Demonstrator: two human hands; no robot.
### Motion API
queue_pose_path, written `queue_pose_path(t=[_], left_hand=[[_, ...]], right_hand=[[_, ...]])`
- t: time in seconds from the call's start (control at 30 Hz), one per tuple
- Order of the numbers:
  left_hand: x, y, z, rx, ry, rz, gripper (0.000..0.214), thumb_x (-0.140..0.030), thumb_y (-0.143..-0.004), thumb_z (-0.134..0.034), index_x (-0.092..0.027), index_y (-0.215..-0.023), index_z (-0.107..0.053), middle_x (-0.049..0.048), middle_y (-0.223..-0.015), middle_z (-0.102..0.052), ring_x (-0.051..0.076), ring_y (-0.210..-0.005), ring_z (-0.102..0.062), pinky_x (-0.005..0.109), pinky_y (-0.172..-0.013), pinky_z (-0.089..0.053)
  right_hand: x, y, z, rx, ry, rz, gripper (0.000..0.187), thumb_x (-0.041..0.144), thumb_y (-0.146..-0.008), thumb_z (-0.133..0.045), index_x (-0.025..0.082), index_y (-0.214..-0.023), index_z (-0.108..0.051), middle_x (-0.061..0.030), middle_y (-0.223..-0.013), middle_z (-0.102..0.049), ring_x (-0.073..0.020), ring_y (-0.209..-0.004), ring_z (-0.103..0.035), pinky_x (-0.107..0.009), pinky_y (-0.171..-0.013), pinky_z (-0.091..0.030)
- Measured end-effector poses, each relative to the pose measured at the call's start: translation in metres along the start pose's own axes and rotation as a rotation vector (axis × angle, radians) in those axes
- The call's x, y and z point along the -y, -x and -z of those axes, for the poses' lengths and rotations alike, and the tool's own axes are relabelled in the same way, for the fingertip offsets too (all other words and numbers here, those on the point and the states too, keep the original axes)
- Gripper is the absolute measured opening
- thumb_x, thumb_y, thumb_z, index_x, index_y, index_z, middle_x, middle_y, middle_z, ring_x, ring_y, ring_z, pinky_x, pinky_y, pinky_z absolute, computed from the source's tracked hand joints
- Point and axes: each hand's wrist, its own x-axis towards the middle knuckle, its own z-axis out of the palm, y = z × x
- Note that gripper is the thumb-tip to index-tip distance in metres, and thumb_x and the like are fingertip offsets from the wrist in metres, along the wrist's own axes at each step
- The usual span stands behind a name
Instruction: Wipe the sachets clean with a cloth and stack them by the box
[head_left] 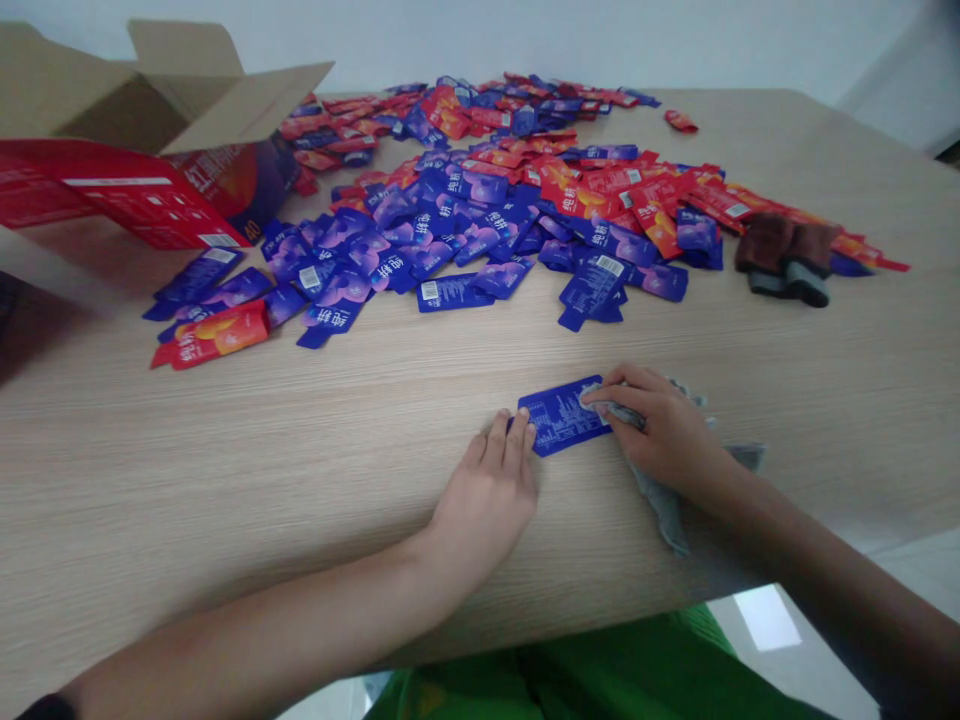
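Observation:
A blue flat sachet (561, 418) with white print lies on the table, slightly tilted, in front of me. My left hand (499, 465) pins its left end down with the fingertips; the thumb is hidden. In my right hand (660, 425) is a bunched grey cloth (664, 510), gripped by the fingers and pressed on the sachet's right end. Part of the cloth hangs out below the palm and spreads on the table.
Beyond my hands, a heap of blue sachets (420, 235) and red sachets (600, 185) spreads across the wooden table (300, 480). An open red carton (202, 195) stands at the left. Dark brown-and-grey folded items (787, 255) lie at the right.

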Motion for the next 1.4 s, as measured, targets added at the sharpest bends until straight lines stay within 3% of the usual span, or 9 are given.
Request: queue_pose_path(t=[0.17,0.3,0.4,0.57,0.67,0.83,1.0,1.1,1.4], left_hand=[[0.0,-0.001,0.0,-0.022,-0.026,-0.012,0.04,-0.014,-0.087,-0.055,0.002,-0.124,-0.061,0.0247,-0.132,-0.057,0.034,-0.119,-0.06,0.04,-0.09,-0.054],[0.001,0.0,0.0,-0.015,-0.014,-0.014,0.041,-0.014,-0.086,-0.055,0.002,-0.124,-0.061,0.0247,-0.13,-0.059,0.034,-0.119,-0.06,0.039,-0.091,-0.053],[0.001,0.0,0.0,-0.009,-0.012,-0.002,0.043,-0.014,-0.088,-0.054,0.002,-0.128,-0.058,0.025,-0.135,-0.054,0.034,-0.121,-0.059,0.04,-0.091,-0.054],[-0.001,0.001,-0.001,-0.021,-0.002,0.014,0.044,-0.015,-0.088,-0.054,0.003,-0.128,-0.058,0.0254,-0.136,-0.053,0.034,-0.121,-0.058,0.04,-0.091,-0.054],[-0.001,0.001,-0.001,-0.017,-0.014,0.012,0.043,-0.013,-0.087,-0.054,0.002,-0.127,-0.058,0.0258,-0.136,-0.053,0.034,-0.121,-0.059,0.04,-0.091,-0.054],[0.0,0.0,0.0,-0.008,-0.02,0.003,0.045,-0.012,-0.085,-0.057,0.003,-0.128,-0.058,0.0262,-0.135,-0.053,0.035,-0.12,-0.059,0.04,-0.091,-0.054],[0.0,-0.001,0.0,-0.015,-0.018,-0.007,0.04,-0.014,-0.085,-0.057,0.002,-0.121,-0.063,0.0246,-0.127,-0.061,0.035,-0.119,-0.06,0.039,-0.091,-0.054],[0.0,0.0,-0.001,-0.03,-0.023,-0.002,0.042,-0.015,-0.086,-0.056,0.002,-0.124,-0.061,0.0243,-0.132,-0.057,0.035,-0.119,-0.06,0.039,-0.09,-0.054],[-0.001,0.001,-0.002,-0.014,-0.034,0.004,0.044,-0.015,-0.087,-0.054,0.001,-0.128,-0.058,0.0242,-0.136,-0.054,0.034,-0.12,-0.059,0.039,-0.091,-0.054]], right_hand=[[0.035,-0.023,-0.012,0.006,-0.029,0.126,0.024,0.013,-0.087,-0.051,0.022,-0.099,-0.07,-0.0079,-0.098,-0.062,-0.0234,-0.093,-0.056,-0.041,-0.081,-0.045],[0.048,-0.022,-0.029,0.084,0.114,0.141,0.029,0.008,-0.085,-0.05,0.021,-0.103,-0.069,-0.0078,-0.102,-0.063,-0.024,-0.093,-0.052,-0.04,-0.081,-0.041],[0.03,-0.014,-0.029,0.038,0.164,0.084,0.031,0.008,-0.084,-0.052,0.021,-0.107,-0.068,-0.0091,-0.107,-0.062,-0.0258,-0.098,-0.052,-0.043,-0.086,-0.041],[-0.015,-0.002,-0.015,-0.044,0.067,-0.029,0.026,0.017,-0.091,-0.05,0.022,-0.109,-0.068,-0.0092,-0.104,-0.06,-0.0257,-0.098,-0.054,-0.045,-0.087,-0.045],[-0.021,-0.002,-0.007,-0.099,0.036,-0.07,0.023,0.02,-0.092,-0.05,0.022,-0.105,-0.069,-0.008,-0.098,-0.06,-0.0249,-0.094,-0.056,-0.044,-0.084,-0.046],[0.019,-0.008,-0.01,-0.184,-0.035,0.038,0.023,0.017,-0.092,-0.05,0.02,-0.106,-0.068,-0.0087,-0.099,-0.06,-0.0231,-0.095,-0.055,-0.042,-0.084,-0.046],[0.051,-0.008,-0.027,0.05,0.051,0.168,0.032,0.005,-0.084,-0.051,0.018,-0.108,-0.067,-0.0084,-0.105,-0.064,-0.0246,-0.094,-0.052,-0.043,-0.084,-0.044],[0.043,-0.002,-0.029,0.08,0.111,0.126,0.033,0.005,-0.082,-0.052,0.017,-0.108,-0.068,-0.009,-0.107,-0.063,-0.0262,-0.095,-0.051,-0.044,-0.085,-0.043],[-0.016,0.013,-0.011,-0.055,0.084,-0.001,0.026,0.017,-0.092,-0.05,0.02,-0.111,-0.067,-0.0091,-0.102,-0.059,-0.0251,-0.096,-0.054,-0.043,-0.085,-0.046]])
